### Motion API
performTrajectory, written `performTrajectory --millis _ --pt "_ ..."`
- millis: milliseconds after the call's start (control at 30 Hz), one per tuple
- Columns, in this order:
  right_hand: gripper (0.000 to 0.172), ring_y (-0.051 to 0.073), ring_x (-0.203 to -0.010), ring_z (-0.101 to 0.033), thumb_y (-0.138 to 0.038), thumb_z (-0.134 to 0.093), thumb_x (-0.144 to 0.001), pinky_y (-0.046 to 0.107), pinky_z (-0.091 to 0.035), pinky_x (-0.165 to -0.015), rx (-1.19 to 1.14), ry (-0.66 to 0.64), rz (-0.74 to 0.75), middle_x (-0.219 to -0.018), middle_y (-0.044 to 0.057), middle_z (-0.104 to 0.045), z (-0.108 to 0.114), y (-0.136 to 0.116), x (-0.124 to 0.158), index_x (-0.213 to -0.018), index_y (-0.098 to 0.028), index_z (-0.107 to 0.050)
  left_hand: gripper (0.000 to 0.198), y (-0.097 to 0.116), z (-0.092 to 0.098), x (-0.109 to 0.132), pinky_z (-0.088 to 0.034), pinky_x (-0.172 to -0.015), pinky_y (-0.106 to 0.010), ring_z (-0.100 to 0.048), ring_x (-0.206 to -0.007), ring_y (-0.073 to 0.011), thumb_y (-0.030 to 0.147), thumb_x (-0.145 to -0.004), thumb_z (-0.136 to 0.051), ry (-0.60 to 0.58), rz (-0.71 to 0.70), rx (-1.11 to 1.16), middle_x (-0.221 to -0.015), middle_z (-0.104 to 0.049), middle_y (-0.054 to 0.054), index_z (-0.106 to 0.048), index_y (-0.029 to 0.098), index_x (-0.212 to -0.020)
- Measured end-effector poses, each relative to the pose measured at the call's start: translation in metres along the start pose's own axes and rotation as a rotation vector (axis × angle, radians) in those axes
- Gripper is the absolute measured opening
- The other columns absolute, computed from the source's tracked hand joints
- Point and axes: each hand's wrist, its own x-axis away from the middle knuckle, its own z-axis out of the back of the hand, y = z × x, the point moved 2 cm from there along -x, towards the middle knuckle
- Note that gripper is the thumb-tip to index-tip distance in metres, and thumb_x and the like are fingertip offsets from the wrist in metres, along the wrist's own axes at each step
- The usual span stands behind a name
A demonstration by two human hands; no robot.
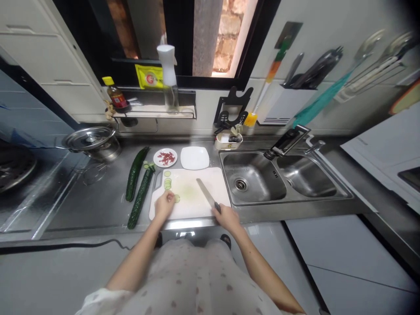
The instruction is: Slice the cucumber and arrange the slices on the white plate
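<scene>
Left hand point(165, 204): fingers curled together, tips pressed down near the left front corner of the white plastic cutting board point(197, 208). Seems to pin a small pale-green cucumber piece there, though cannot tell for sure, most of it being hidden under the fingers. Just right of those fingertips, one thin round cucumber slice point(177, 198), flat on the board. Farther back along the board's left side, a short row of similar pale-green slices point(167, 181), close together.

Right hand point(227, 218): clamped around the dark handle of a long grey-bladed kitchen knife point(206, 194), at the board's front right edge. Blade axis: diagonal, from that hand up and to the left, tip toward the middle of the board. Well right of the left hand, not touching it; between them only bare board with a faint green smear.

Left of the board, on the brushed steel desk point(98, 205), two long dark-green cucumbers, both lengthwise away from the body and leaning slightly right at the far end. Nearer cucumber point(140, 197) just beside the board's left edge, cut end at the far end; other cucumber point(135, 174) beside it, farther left. Left hand clearly the closer one to both.

Behind the board, a small round plate of chopped red bits point(165, 157) and a square white plate point(194, 157); to the right, a steel double sink point(259, 186).
</scene>
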Motion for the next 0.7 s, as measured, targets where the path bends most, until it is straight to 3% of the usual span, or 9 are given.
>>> performTrajectory --millis 267,700 --pt "0.042 0.025 -0.104 -0.064 -0.045 -0.038 -0.097 0.028 -0.041 -0.075 0.026 -0.006 -0.004 -0.108 0.015 -0.07 -0.001 -0.001 -0.005 -0.115 -0.016 -0.061 0.015 -0.029 0.015 0.001 -0.038 -0.067 -0.025 -0.064 -0.081 -0.0182 0.029 -0.081 -0.056 0.056 0.077 -0.065 -0.084 -0.071 0.001 -0.065 0.025 -0.092" --pt "0.041 0.024 -0.104 -0.064 -0.045 -0.038 -0.097 0.028 -0.041 -0.075 0.017 0.003 0.01 -0.108 0.014 -0.07 0.0 -0.001 -0.005 -0.113 -0.016 -0.063 0.019 -0.02 0.028 0.008 -0.036 -0.077 -0.031 -0.064 -0.085 -0.0222 0.028 -0.085 -0.05 0.079 0.042 -0.27 -0.083 -0.071 -0.003 -0.067 0.025 -0.094"
